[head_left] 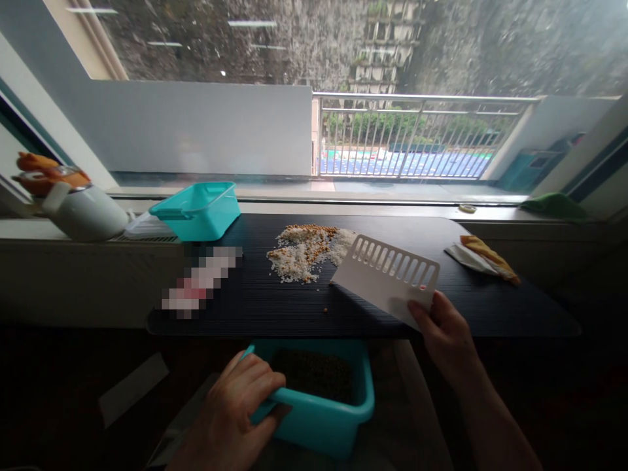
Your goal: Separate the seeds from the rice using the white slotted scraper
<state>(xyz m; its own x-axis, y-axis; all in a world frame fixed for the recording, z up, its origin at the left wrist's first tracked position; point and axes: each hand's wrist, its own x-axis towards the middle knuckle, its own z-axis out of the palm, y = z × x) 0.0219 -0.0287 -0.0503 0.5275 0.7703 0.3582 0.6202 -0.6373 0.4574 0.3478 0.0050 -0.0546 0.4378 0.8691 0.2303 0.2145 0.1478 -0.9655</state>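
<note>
My left hand (pixel 245 402) grips the near left rim of a turquoise plastic bin (pixel 324 418), which sits just below the table's front edge. Dark, fine-grained contents (pixel 314 374) fill its lower part. In my right hand (pixel 444 327) is a flat white plastic scraper (pixel 377 284) with a row of slots along one side, held by its near right corner. The scraper is tilted over the dark table (pixel 275 311), its left end close to a loose pile of white rice grains (pixel 294 261) mixed with small tan beans (pixel 314 229). A single bean (pixel 325 310) lies nearer the front.
A second turquoise bin (pixel 206 212) stands at the table's back left, beside a grey-white jug (pixel 91 212). A yellow and white cloth or packet (pixel 488 258) lies at the right. Green fabric (pixel 554 206) rests on the sill. A blurred patch (pixel 201 281) covers something at the left.
</note>
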